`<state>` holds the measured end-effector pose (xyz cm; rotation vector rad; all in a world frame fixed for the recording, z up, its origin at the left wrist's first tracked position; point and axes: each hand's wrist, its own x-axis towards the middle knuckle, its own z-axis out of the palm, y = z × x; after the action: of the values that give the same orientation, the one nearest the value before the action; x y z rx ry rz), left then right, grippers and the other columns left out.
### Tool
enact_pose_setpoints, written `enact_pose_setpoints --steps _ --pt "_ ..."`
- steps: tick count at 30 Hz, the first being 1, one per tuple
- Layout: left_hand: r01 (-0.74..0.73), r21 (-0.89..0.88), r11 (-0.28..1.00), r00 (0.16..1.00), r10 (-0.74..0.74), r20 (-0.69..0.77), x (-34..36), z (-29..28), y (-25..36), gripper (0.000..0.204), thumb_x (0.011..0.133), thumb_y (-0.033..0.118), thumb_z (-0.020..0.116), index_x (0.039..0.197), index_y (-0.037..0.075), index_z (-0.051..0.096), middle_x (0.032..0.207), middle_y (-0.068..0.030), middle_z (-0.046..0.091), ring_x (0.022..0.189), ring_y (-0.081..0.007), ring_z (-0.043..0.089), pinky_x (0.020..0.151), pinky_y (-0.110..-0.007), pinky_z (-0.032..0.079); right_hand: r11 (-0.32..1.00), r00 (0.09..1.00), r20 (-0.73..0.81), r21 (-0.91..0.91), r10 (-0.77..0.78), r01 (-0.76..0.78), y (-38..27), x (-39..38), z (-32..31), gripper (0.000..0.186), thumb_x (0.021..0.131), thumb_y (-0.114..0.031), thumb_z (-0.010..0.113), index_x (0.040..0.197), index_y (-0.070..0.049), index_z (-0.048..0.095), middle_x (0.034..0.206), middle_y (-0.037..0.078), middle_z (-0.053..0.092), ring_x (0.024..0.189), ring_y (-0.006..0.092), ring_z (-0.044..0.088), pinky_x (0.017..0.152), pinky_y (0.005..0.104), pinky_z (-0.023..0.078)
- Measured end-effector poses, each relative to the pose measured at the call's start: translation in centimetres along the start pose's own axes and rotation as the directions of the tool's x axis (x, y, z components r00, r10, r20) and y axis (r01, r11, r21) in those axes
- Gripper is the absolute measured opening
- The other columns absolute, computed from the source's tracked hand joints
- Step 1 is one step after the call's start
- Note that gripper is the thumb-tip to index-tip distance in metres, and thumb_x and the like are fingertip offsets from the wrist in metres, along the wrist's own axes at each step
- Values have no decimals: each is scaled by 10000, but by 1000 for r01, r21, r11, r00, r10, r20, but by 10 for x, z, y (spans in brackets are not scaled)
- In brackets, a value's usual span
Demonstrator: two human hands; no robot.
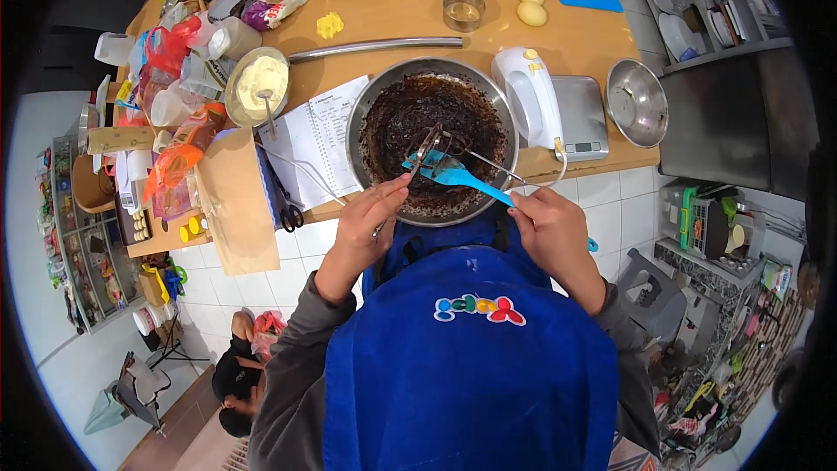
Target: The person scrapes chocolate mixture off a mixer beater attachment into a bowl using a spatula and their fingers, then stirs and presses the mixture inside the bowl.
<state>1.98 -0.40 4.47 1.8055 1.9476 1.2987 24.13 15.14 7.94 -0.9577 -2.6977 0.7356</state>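
A steel mixing bowl (356, 141) of dark brown, sticky batter (414, 109) stands at the table's front edge, close to my apron. My left hand (366, 225) is closed on the shaft of a mixer beater (427, 150), whose batter-smeared wires are over the bowl. With my right hand (555, 234) I grip a light-blue spatula (466, 179); its blade lies against the beater's wires. A second metal shaft (495, 162), seemingly another beater, slants from the batter across the bowl's right rim. Its wires are hard to make out.
Right of the bowl are a white hand mixer (528, 92), kitchen scale (584, 113) and empty steel bowl (636, 103). Left lie an open notebook (323, 135), a bowl of pale cream (261, 83), scissors (291, 216) and piled packaging (179, 70). Another person (240, 375) is at lower left.
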Motion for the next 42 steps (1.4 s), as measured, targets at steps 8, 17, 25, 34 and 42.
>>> enact_pose_setpoints --steps 8,17,25,34,42 --pt "15 -57 998 1000 -16 -24 -3 7 -5 259 743 -119 614 982 -21 589 1072 -194 644 924 -321 651 769 -357 533 985 994 84 150 70 -82 -6 -1 13 107 794 -139 637 857 -56 662 694 137 596 627 340 595 533 423 470" --pt "134 -25 991 987 -135 -81 -4 9 -16 234 760 -103 613 976 -16 587 1052 -186 653 928 -312 656 776 -339 528 968 994 45 -236 95 -82 -9 0 -2 86 765 -135 641 812 -63 645 675 120 581 603 302 604 504 433 473" --pt "385 -3 923 878 -367 -307 -1 7 -22 107 864 26 616 958 -6 655 859 -128 698 762 -170 685 669 -258 527 985 986 -10 -36 165 -166 -2 -9 -11 179 767 -147 671 940 -101 683 706 102 587 641 299 598 556 408 468" --pt "459 -138 878 733 -462 -499 14 16 -20 132 897 82 602 877 -42 644 754 -111 687 686 -134 666 619 -237 513 921 980 75 334 187 -201 4 -13 4 181 826 -128 636 986 -51 673 748 134 641 658 320 615 590 378 482" --pt "469 -201 860 706 -501 -501 18 18 -17 139 897 88 606 882 -48 629 744 -110 679 693 -145 670 630 -237 516 826 959 201 492 202 -277 -3 -6 10 198 857 -123 607 1026 -38 664 787 174 652 682 306 637 610 357 486"
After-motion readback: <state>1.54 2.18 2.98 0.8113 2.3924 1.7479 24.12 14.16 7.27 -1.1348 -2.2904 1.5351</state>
